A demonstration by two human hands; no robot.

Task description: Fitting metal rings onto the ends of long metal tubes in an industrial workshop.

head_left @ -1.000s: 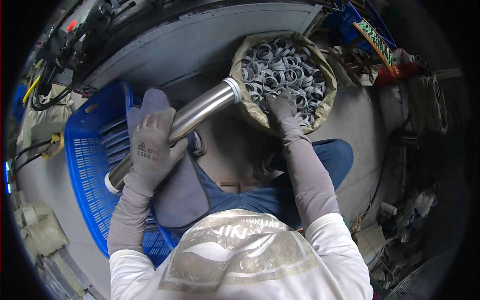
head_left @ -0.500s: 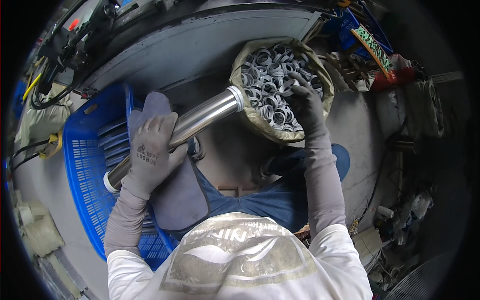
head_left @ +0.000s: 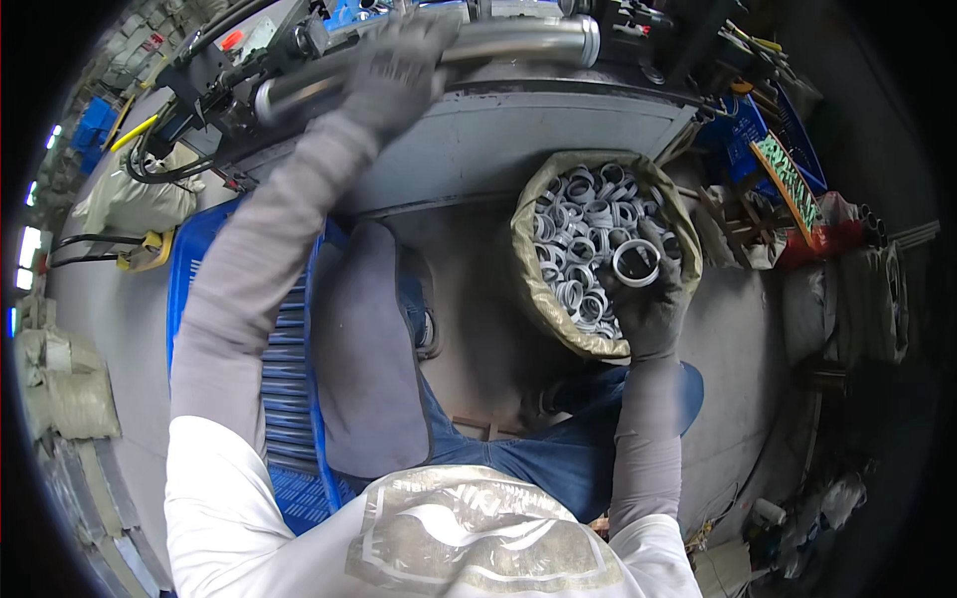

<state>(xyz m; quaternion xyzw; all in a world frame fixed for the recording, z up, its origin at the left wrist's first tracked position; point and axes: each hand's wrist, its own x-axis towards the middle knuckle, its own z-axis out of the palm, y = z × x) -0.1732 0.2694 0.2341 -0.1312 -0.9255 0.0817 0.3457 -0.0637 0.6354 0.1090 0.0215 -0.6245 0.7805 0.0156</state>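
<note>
My left hand (head_left: 399, 65), in a grey glove, grips a long shiny metal tube (head_left: 518, 40) and holds it up against the machine (head_left: 299, 60) at the top of the view. A single metal ring (head_left: 635, 263) is in my gloved right hand (head_left: 643, 299), held just above the near rim of a tan sack (head_left: 528, 269). The sack is full of several similar grey rings (head_left: 583, 214). Both arms wear long grey sleeves.
A blue plastic crate (head_left: 189, 289) with more metal tubes (head_left: 284, 389) lies at my left side. A grey metal panel (head_left: 518, 140) of the machine stands in front. Blue crates and a red-and-green box (head_left: 788, 179) sit at the right.
My left hand has lifted the tube from over my lap up to the machine. My right hand has drawn one ring out of the sack.
</note>
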